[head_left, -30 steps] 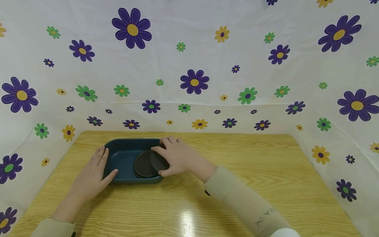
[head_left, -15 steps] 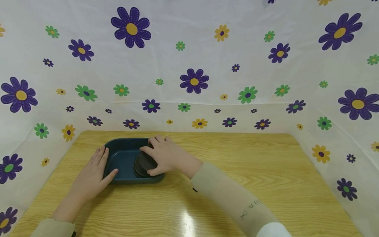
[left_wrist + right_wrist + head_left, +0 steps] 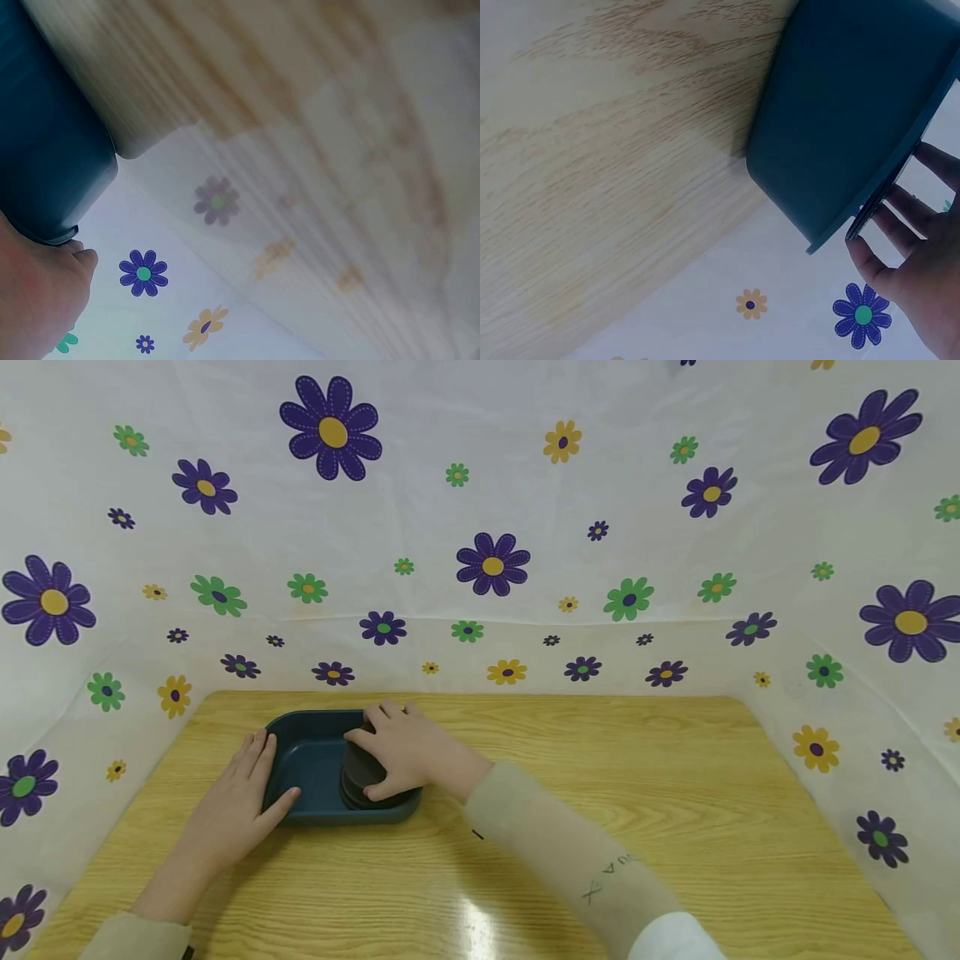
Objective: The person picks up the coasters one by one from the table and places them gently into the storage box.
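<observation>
A dark blue rectangular tub [image 3: 309,777] with rounded corners stands on the table, left of centre. My left hand [image 3: 232,802] rests along its left rim, fingers extended and thumb pointing inward. Over the tub's right end, my right hand [image 3: 408,752] holds a thin black round disc [image 3: 363,765] by its edge. Below it another black disc [image 3: 351,800] lies in the tub, mostly covered. In the right wrist view, fingertips grip the held disc [image 3: 874,208] at the tub rim. The left wrist view shows the tub's outer wall [image 3: 56,127] beside my hand [image 3: 45,296].
The wood-grain table [image 3: 600,785] extends to the right and in front of the tub. A white cloth with printed flowers [image 3: 492,564] hangs behind and on both sides of it.
My right hand has moved left with the disc, from the tub's right edge to above the lower disc, covering most of it. The left hand and tub have stayed put.
</observation>
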Action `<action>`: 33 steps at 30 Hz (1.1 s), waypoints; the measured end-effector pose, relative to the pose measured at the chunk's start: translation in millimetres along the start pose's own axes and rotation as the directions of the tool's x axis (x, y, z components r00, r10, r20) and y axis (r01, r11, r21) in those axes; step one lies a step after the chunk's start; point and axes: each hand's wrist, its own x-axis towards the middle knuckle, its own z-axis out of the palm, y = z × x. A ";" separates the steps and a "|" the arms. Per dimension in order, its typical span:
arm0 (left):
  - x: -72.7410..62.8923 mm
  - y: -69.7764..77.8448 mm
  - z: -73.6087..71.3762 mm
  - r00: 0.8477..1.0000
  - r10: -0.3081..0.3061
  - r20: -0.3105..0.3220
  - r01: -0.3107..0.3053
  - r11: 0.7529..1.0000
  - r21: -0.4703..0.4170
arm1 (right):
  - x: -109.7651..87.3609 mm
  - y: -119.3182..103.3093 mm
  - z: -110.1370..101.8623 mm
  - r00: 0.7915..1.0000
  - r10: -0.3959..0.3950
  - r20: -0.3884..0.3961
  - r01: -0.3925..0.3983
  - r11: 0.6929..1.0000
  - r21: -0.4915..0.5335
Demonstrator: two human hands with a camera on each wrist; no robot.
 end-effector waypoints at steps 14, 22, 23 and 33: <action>-0.1 -0.7 0.5 1.000 -0.010 0.006 0.010 1.000 -0.007 | 7.2 -7.8 5.3 0.999 -0.004 0.032 0.005 1.000 -0.019; 0.9 1.0 -0.6 1.000 -0.013 0.017 0.013 1.000 0.003 | 9.0 -9.2 9.3 1.000 -0.012 0.025 0.013 0.999 -0.036; 0.9 1.3 -0.8 1.000 -0.012 0.017 0.012 1.000 0.004 | 9.1 -9.4 9.8 1.000 -0.012 0.025 0.013 0.999 -0.037; 1.1 2.1 -2.2 1.000 -0.019 0.020 0.018 1.000 0.007 | 6.5 -9.6 12.0 1.000 -0.001 0.007 0.001 0.999 -0.035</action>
